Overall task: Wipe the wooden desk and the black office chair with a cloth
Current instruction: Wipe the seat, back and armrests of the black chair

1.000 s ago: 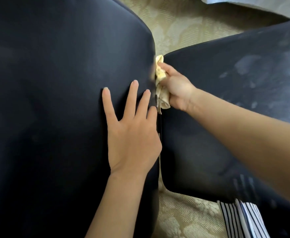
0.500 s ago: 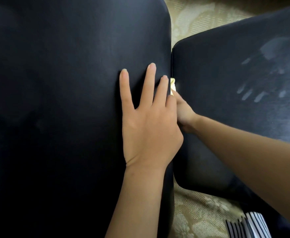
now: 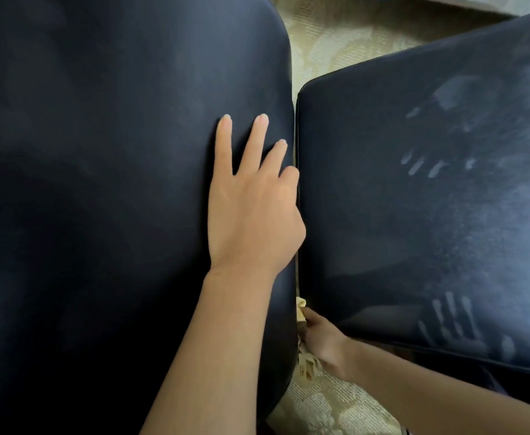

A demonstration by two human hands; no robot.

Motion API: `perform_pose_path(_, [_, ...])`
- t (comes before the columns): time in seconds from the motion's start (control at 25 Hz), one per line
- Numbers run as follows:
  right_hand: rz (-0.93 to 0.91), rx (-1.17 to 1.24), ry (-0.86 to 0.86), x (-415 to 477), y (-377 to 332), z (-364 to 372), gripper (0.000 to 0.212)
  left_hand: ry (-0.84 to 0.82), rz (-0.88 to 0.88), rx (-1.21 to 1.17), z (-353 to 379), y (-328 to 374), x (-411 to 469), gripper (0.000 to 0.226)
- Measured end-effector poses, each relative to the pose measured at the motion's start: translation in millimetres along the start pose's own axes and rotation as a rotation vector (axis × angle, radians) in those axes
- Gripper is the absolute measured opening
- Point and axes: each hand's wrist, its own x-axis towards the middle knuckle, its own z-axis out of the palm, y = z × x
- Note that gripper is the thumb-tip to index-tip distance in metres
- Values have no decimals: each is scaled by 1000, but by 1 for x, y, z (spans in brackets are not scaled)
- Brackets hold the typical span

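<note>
Right hand [image 3: 326, 346] is at the near end of the gap [image 3: 295, 127] between the two pads of the black office chair [image 3: 116, 183], bunched round the yellow cloth [image 3: 308, 367]; cloth shows on both sides of the knuckles and the fingertips are hidden in the gap, so a closed grip is my read, not confirmed. Left hand [image 3: 254, 211] lies flat on the big pad just left of the gap, fingers spread and straight, holding nothing, little finger right at the edge; looks like it's bracing the pad. The gap's long axis runs from the cloth straight away from the person, so any unwiped length lies ahead of the right hand and past the left. The right hand is the one on the job. Likely obstruction: the left hand's edge overhangs the gap midway, and the slot looks tight. Right of the gap, the second pad [image 3: 414, 215] carries pale finger smears [image 3: 423, 164], probably needing a pass. Patterned carpet [image 3: 335, 42] shows beyond the gap's far end. Desk not in view
</note>
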Motion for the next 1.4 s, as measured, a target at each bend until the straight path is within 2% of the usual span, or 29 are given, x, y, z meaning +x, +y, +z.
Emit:
perform_pose_path(0.12, [18, -2, 62, -5, -25, -6, 48, -35, 20, -42, -2, 3, -9, 42])
perform_pose_path(0.32, [-141, -38, 105, -43, -92, -21, 50, -123, 25, -153, -5, 11, -37, 44])
perform_pose_path(0.52, [-318, 155, 118, -91, -148, -15, 41, -202, 26, -425, -23, 0, -70, 46])
perform_pose_path(0.6, [-356, 198, 176, -108, -170, -3, 46, -172, -55, -571, -42, -9, -87, 44])
perform_pose_path(0.68, [-421, 127, 253, -131, -189, 17, 50, -75, -108, -602, -69, -26, -106, 43])
perform_pose_path(0.76, [-495, 63, 284, -160, -199, 42, 52, 63, -175, -463, -101, -49, -124, 41])
perform_pose_path(0.84, [-552, -20, 286, -194, -198, 71, 55, 217, -321, -324, -133, -75, -149, 43])
perform_pose_path(0.92, [-577, -78, 253, -214, -191, 95, 58, 287, -468, -279, -155, -97, -170, 46])
perform_pose_path(1.08, [-641, -232, 122, -263, -174, 144, 55, 82, -845, -240, -172, -132, -227, 64])
perform_pose_path(1.2, [-655, -275, -62, -303, -173, 161, 55, -97, -1078, -364, -178, -142, -255, 74])
perform_pose_path(1.32, [-727, -310, -96, -339, -174, 166, 49, -141, -1134, -492, -179, -135, -272, 73])
perform_pose_path(1.4, [-754, -298, -111, -360, -168, 168, 52, -130, -1102, -550, -177, -128, -275, 70])
